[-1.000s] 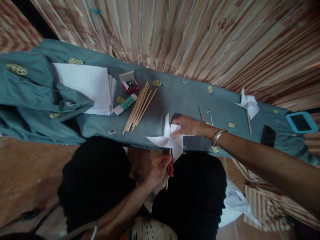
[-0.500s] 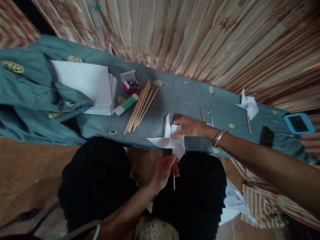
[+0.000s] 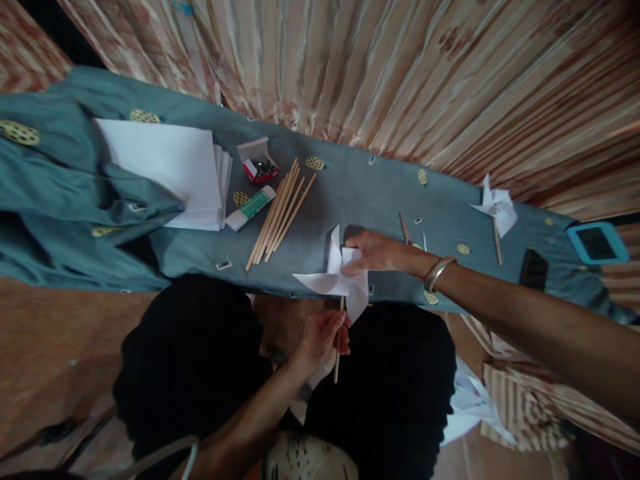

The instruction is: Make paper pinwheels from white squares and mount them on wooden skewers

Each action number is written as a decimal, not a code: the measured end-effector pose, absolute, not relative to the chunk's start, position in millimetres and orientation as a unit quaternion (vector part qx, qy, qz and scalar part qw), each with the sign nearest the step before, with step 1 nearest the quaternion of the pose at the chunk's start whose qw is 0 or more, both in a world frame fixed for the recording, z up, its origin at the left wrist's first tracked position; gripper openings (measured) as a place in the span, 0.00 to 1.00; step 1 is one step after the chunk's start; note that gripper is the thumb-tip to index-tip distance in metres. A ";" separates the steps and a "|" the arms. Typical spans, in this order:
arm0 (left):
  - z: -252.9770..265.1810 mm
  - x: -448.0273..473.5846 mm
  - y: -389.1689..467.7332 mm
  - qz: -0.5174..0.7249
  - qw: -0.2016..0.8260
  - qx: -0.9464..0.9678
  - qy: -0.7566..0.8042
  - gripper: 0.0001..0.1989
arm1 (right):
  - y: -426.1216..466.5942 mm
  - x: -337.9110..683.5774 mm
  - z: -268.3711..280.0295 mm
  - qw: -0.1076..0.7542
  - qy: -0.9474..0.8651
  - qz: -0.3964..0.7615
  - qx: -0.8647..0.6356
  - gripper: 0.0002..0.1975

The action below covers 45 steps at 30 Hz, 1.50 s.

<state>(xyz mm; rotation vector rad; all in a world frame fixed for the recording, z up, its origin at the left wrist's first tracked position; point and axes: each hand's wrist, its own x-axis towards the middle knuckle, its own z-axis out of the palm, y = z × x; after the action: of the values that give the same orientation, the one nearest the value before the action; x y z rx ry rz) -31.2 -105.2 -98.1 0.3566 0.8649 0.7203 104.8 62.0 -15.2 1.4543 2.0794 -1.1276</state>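
Observation:
A white paper pinwheel (image 3: 323,284) is held over the near edge of the cloth-covered table. My right hand (image 3: 373,251), with a silver bangle at the wrist, pinches it near the centre, thumb on the front; what lies under the thumb is hidden. Below it, my left hand (image 3: 321,335) is closed around a thin wooden stick (image 3: 337,372). The stick's top end runs up behind the lower paper blades, and its lower end sticks out beneath the fingers, slightly tilted.
Left of my hands lie several wooden sticks (image 3: 280,217), a glue stick (image 3: 250,208), an open red box of small metal pins (image 3: 259,167) and stacked white paper (image 3: 165,167). To the right are scissors (image 3: 406,230), another pinwheel (image 3: 497,208), a dark phone (image 3: 533,269) and a blue-framed device (image 3: 597,243).
My left hand has shifted slightly left, swinging the stick's lower end left so that it now tilts. The right hand keeps its pinch on the pinwheel in nearly the same place.

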 end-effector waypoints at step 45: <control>-5.7 -27.9 20.2 0.478 0.721 0.324 0.383 0.25 | -12.1 141.1 -33.2 -0.499 0.427 -0.506 0.559 0.20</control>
<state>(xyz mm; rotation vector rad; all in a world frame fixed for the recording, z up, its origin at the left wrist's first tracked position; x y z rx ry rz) -27.9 20.2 -5.7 0.7163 0.8461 1.0555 141.1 -12.1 -33.2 2.7007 2.0630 -2.4429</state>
